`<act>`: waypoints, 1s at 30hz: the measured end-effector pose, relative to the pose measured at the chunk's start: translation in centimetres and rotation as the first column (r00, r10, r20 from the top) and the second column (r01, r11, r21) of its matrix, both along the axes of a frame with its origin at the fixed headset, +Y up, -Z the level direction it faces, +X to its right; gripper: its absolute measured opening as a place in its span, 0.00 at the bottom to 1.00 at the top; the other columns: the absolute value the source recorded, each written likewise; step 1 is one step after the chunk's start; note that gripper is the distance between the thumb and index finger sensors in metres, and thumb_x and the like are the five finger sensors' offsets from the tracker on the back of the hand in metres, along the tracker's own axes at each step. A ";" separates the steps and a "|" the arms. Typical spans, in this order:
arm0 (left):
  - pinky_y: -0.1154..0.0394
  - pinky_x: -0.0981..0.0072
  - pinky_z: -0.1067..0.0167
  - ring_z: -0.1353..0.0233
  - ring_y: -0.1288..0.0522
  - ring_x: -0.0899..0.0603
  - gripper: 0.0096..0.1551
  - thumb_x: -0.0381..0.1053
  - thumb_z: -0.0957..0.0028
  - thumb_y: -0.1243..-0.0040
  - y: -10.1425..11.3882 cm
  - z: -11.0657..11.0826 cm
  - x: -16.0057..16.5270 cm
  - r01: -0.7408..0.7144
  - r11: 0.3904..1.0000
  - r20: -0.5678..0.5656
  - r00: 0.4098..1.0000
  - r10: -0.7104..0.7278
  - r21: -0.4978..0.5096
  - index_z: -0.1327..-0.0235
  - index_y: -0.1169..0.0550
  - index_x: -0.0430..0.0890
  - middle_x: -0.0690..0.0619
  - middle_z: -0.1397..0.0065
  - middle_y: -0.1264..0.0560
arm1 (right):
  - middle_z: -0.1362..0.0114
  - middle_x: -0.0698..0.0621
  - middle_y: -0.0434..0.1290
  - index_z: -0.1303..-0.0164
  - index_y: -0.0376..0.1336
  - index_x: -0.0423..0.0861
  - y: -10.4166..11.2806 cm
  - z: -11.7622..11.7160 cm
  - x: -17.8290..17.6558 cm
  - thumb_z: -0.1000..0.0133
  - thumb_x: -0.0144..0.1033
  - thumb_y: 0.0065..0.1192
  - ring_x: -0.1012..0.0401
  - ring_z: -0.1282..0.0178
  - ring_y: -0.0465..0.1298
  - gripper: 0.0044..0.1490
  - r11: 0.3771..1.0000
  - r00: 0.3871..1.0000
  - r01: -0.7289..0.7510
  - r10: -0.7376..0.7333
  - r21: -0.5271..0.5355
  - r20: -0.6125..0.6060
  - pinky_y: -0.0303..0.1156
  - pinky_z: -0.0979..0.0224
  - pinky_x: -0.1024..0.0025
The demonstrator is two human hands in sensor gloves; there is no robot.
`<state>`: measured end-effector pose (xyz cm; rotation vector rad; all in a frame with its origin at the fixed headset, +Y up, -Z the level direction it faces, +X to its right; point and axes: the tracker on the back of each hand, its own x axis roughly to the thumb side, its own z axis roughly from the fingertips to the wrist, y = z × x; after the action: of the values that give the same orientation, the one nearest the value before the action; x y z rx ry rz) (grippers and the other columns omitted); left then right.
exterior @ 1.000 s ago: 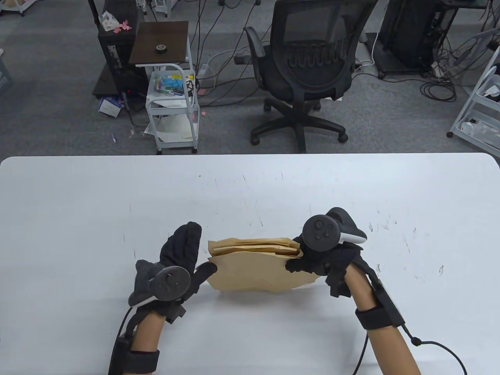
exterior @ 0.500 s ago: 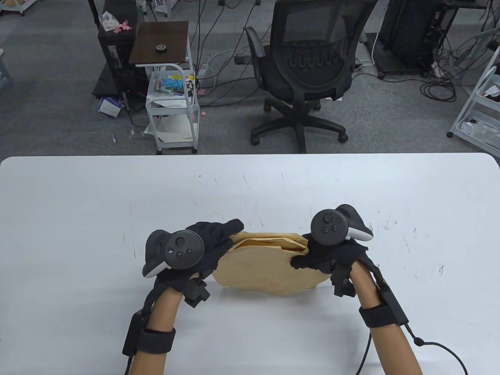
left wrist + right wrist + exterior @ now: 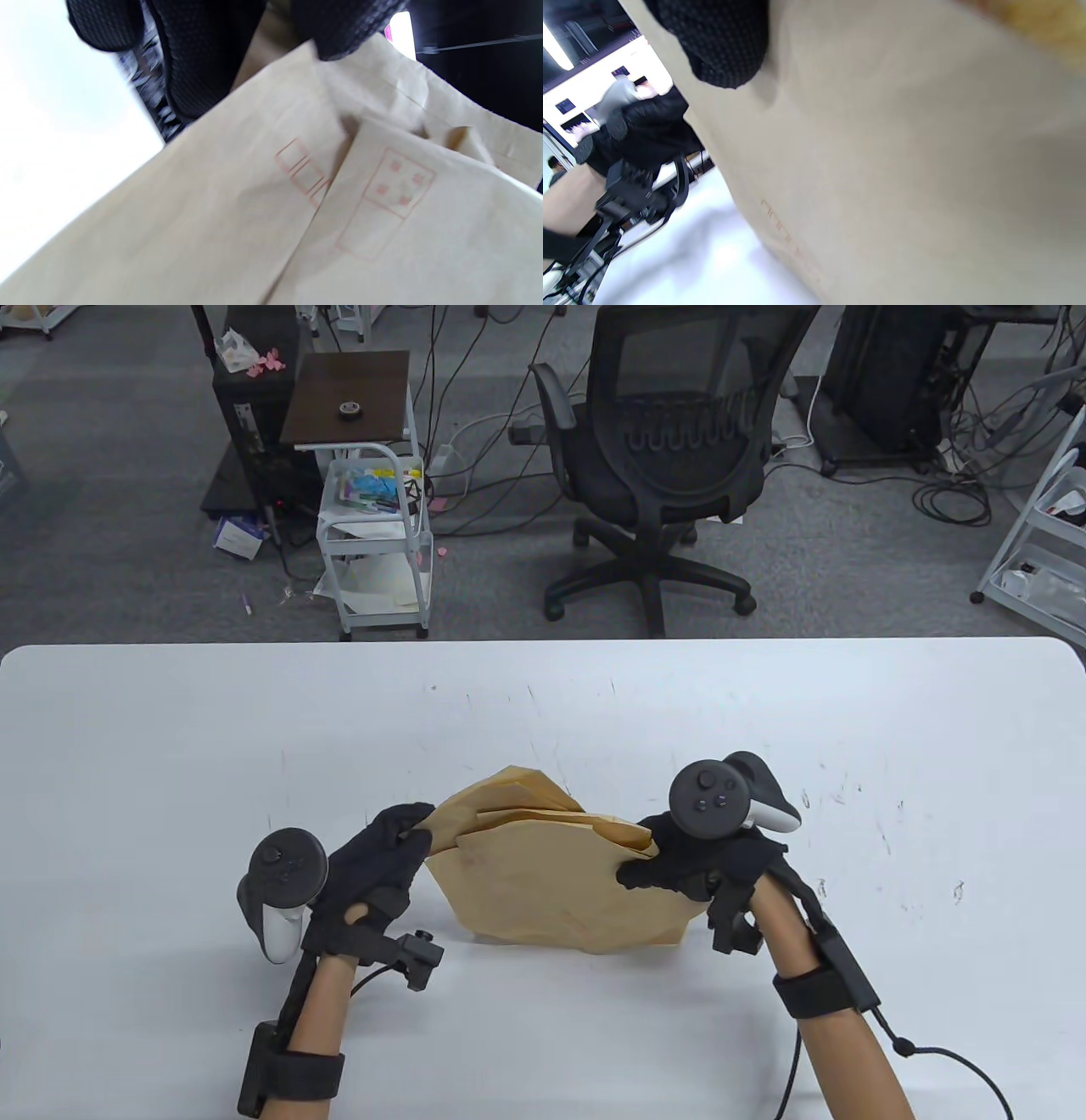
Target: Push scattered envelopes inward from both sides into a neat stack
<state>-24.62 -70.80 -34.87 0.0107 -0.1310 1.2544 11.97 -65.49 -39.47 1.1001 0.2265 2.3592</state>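
Several brown paper envelopes (image 3: 543, 874) stand on their lower edge as a bundle on the white table (image 3: 170, 746), tilted and fanned at the top left. My left hand (image 3: 399, 848) grips the bundle's upper left corner; its fingers (image 3: 199, 59) lie over envelopes (image 3: 254, 212) printed with red boxes. My right hand (image 3: 670, 869) grips the bundle's right end, thumb on the near face. In the right wrist view a gloved fingertip (image 3: 721, 46) presses the envelope face (image 3: 903, 169).
A black office chair (image 3: 670, 458) and a white cart (image 3: 377, 534) stand on the floor beyond the table's far edge. A cable (image 3: 959, 1065) runs from my right forearm across the table's near right part.
My left hand turned and slid down and left, now gripping the bundle's left corner. The bundle's top left rose and fanned out. My right hand barely moved.
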 end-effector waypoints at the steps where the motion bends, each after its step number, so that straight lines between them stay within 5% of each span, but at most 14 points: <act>1: 0.37 0.29 0.29 0.29 0.25 0.34 0.21 0.48 0.47 0.42 -0.5 -0.1 -0.2 -0.030 0.998 0.037 0.999 0.032 -0.058 0.40 0.23 0.53 0.50 0.35 0.20 | 0.43 0.44 0.85 0.38 0.72 0.43 0.1 0.0 -0.1 0.47 0.36 0.67 0.45 0.46 0.82 0.27 1.000 1.000 0.007 -0.007 0.021 0.004 0.67 0.31 0.36; 3: 0.47 0.23 0.27 0.22 0.37 0.26 0.22 0.48 0.44 0.44 -1.6 -0.3 -0.6 -0.052 0.987 0.167 0.983 0.077 -0.150 0.36 0.25 0.53 0.39 0.23 0.31 | 0.45 0.45 0.85 0.39 0.72 0.44 0.4 0.2 -0.2 0.48 0.37 0.66 0.46 0.48 0.83 0.26 0.999 0.999 -0.011 0.010 0.045 0.030 0.68 0.31 0.37; 5: 0.49 0.24 0.27 0.21 0.40 0.23 0.23 0.48 0.43 0.45 -2.3 -0.5 -1.0 0.060 0.982 0.212 0.977 -0.021 -0.178 0.35 0.23 0.52 0.36 0.21 0.34 | 0.44 0.45 0.85 0.38 0.72 0.44 0.5 0.2 -0.1 0.47 0.39 0.66 0.46 0.47 0.83 0.27 0.999 1.000 -0.021 0.020 0.047 0.021 0.68 0.31 0.36; 8: 0.49 0.24 0.27 0.20 0.41 0.23 0.23 0.50 0.43 0.45 -2.9 -0.8 -0.9 0.322 0.940 0.268 0.921 -0.282 -0.116 0.34 0.23 0.56 0.37 0.19 0.35 | 0.28 0.37 0.75 0.21 0.57 0.38 0.1 0.1 0.4 0.47 0.46 0.66 0.39 0.35 0.76 0.46 0.996 1.000 0.022 -0.022 -0.082 -0.003 0.63 0.29 0.31; 11: 0.51 0.25 0.26 0.20 0.44 0.23 0.24 0.50 0.43 0.46 -4.1 -0.8 0.6 0.447 0.885 0.384 0.846 -0.371 -0.130 0.33 0.23 0.57 0.37 0.17 0.38 | 0.19 0.31 0.64 0.17 0.47 0.36 -0.4 -0.1 0.1 0.48 0.46 0.68 0.35 0.30 0.70 0.56 0.993 0.995 0.097 -0.097 -0.075 0.003 0.61 0.29 0.29; 13: 0.53 0.26 0.25 0.19 0.47 0.23 0.24 0.48 0.43 0.46 -5.0 -0.8 1.6 0.463 0.870 0.437 0.826 -0.356 -0.167 0.31 0.24 0.55 0.35 0.17 0.42 | 0.21 0.34 0.67 0.20 0.55 0.41 -0.7 -0.1 -0.2 0.48 0.42 0.69 0.35 0.30 0.71 0.47 0.995 0.996 0.084 -0.084 -0.060 0.001 0.61 0.29 0.29; 15: 0.57 0.27 0.25 0.18 0.53 0.25 0.26 0.49 0.42 0.47 -5.9 -0.8 2.2 0.596 0.791 0.479 0.739 -0.473 -0.137 0.28 0.27 0.57 0.35 0.15 0.46 | 0.33 0.44 0.80 0.35 0.70 0.47 -0.6 0.1 -0.6 0.48 0.38 0.68 0.40 0.36 0.78 0.29 0.999 0.999 0.051 -0.051 0.008 0.001 0.65 0.31 0.33; 19: 0.63 0.29 0.24 0.17 0.62 0.25 0.41 0.54 0.41 0.48 -4.8 -0.3 1.8 0.803 0.585 0.569 0.535 -0.624 -0.113 0.16 0.48 0.54 0.35 0.14 0.58 | 0.39 0.46 0.83 0.39 0.72 0.47 0.5 0.6 -0.6 0.48 0.40 0.67 0.43 0.40 0.79 0.26 0.998 0.999 0.041 -0.042 0.051 0.021 0.66 0.31 0.34; 20: 0.62 0.28 0.24 0.17 0.64 0.25 0.45 0.56 0.42 0.47 -3.9 -0.2 1.3 0.792 0.607 0.575 0.525 -0.627 -0.061 0.16 0.53 0.52 0.36 0.13 0.61 | 0.39 0.45 0.83 0.39 0.72 0.47 0.9 0.8 -0.6 0.48 0.39 0.67 0.43 0.40 0.80 0.27 0.996 0.998 0.054 -0.056 0.068 0.026 0.67 0.31 0.35; 24: 0.60 0.24 0.24 0.15 0.63 0.27 0.59 0.59 0.48 0.36 -1.0 0.2 0.2 0.348 0.936 0.544 0.776 -0.319 0.053 0.18 0.60 0.49 0.39 0.13 0.62 | 0.39 0.45 0.83 0.38 0.72 0.46 2.3 1.4 0.0 0.47 0.39 0.66 0.43 0.41 0.80 0.27 0.989 0.993 0.111 -0.115 0.099 0.035 0.67 0.32 0.35; 26: 0.59 0.24 0.24 0.15 0.62 0.28 0.63 0.60 0.49 0.36 -1.1 0.2 0.7 0.216 0.975 0.525 0.824 -0.212 0.054 0.20 0.64 0.47 0.40 0.13 0.61 | 0.37 0.45 0.82 0.36 0.71 0.46 2.0 1.3 0.0 0.47 0.41 0.66 0.42 0.39 0.79 0.28 0.992 0.994 0.108 -0.110 0.063 0.029 0.66 0.31 0.34; 28: 0.57 0.25 0.24 0.15 0.59 0.27 0.59 0.59 0.47 0.39 -2.7 -0.1 2.0 0.330 0.944 0.469 0.832 -0.295 0.008 0.21 0.63 0.46 0.39 0.13 0.57 | 0.25 0.38 0.74 0.22 0.59 0.42 0.5 0.8 -0.3 0.47 0.47 0.66 0.37 0.33 0.74 0.44 0.998 1.000 0.011 -0.011 -0.062 -0.005 0.62 0.29 0.30; 30: 0.56 0.27 0.25 0.17 0.58 0.25 0.55 0.63 0.45 0.48 -4.7 -0.4 3.3 0.508 0.861 0.459 0.764 -0.452 0.003 0.21 0.62 0.43 0.36 0.15 0.54 | 0.20 0.33 0.67 0.18 0.52 0.38 -0.6 0.4 -0.6 0.49 0.49 0.68 0.35 0.30 0.71 0.53 0.994 1.000 -0.031 0.031 -0.101 -0.006 0.60 0.29 0.28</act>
<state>-21.35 -75.47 -35.25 -0.4023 -0.4307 0.7212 11.38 -66.10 -39.08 1.0611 0.3633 2.3451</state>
